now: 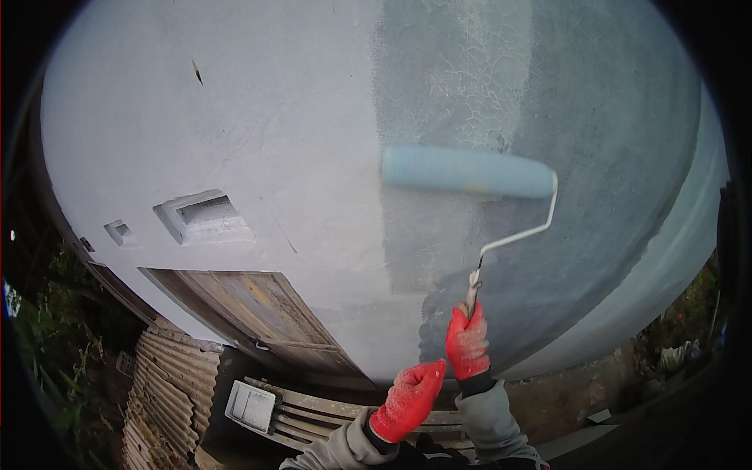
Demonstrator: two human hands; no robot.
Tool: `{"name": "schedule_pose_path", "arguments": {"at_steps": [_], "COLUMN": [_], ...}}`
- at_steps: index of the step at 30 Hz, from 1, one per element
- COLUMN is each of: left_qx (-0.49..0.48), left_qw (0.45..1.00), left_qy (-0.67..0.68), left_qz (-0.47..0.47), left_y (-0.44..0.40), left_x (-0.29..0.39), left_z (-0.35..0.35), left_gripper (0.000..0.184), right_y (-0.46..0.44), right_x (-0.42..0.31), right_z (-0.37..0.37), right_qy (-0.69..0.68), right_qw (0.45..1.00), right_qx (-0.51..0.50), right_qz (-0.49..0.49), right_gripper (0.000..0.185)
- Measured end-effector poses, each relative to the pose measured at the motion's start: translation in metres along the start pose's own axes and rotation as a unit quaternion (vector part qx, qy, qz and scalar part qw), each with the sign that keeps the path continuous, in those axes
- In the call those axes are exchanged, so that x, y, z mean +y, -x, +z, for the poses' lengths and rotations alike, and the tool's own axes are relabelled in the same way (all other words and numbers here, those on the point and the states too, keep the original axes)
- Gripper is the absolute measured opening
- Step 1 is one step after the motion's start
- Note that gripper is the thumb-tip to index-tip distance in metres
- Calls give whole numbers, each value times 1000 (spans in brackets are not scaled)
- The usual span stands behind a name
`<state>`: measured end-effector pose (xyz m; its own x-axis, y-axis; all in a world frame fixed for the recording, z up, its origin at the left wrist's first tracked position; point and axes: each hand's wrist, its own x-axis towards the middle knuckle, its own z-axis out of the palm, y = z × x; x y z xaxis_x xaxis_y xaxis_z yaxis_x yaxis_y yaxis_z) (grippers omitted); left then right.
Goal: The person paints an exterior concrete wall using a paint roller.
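Currently, we are holding a paint roller (468,171) up against a wall (235,117), its pale blue sleeve lying crosswise and looking slightly blurred. The left end of the sleeve is sitting at the border between the paler part of the wall and a darker grey patch (595,157), while the rest is crossing the grey. A white wire frame (517,237) is bending from the sleeve's right end down towards the handle (472,291), and our right grip (468,342), gloved in red, is clasping that handle. Our left grip (408,398), gloved alike, is curling into a fist lower down and to the left; we are not managing to tell whether anything is inside it. Above the roller, a crackled strip (489,70) is showing on the wall. Off to the left, a large recess (207,218) and a smaller one (120,233) are opening above a wooden panel (274,313). Below, a white tray (251,406) is resting on a slatted surface (313,401), near corrugated sheets (168,395).
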<state>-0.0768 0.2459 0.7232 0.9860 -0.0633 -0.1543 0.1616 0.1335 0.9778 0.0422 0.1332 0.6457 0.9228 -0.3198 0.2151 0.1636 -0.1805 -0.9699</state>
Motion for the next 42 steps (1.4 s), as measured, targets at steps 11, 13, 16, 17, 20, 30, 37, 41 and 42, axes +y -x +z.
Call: {"name": "schedule_pose_path", "arguments": {"at_steps": [11,13,16,17,20,30,37,41,42], "left_qx": [100,107,93,53,-8,17,-22,12,19], "left_qw": [988,985,967,979,987,966,997,983,979], "left_qy": [-27,-117,-220,-173,-126,-252,-35,-73,-95], "left_qz": [112,75,84,89,96,52,60,169,179], "left_y": [-42,-54,-65,-73,-90,-90,-95,-111,-114], "left_x": [-60,-78,-71,-62,-22,-130,-91,-2,8], "left_z": [9,8,17,22,43,27,44,66,70], "left_gripper": [31,47,49,51,49,34,34,36,37], "right_y": [81,96,73,63,29,97,69,17,5], "right_x": [100,111,128,85,-20,109,63,-7,-10], "right_z": [-14,-15,-4,-12,-30,-25,-37,-37,-32], "right_qy": [91,140,51,55,58,34,-10,-58,-90], "right_qw": [993,985,993,995,995,985,978,988,981], "right_qx": [-55,-40,-82,-74,-76,-148,-183,-123,-107], "right_qz": [53,88,69,42,-19,78,97,-76,-134], "right_gripper": [24,26,34,36,40,61,62,54,52]}}
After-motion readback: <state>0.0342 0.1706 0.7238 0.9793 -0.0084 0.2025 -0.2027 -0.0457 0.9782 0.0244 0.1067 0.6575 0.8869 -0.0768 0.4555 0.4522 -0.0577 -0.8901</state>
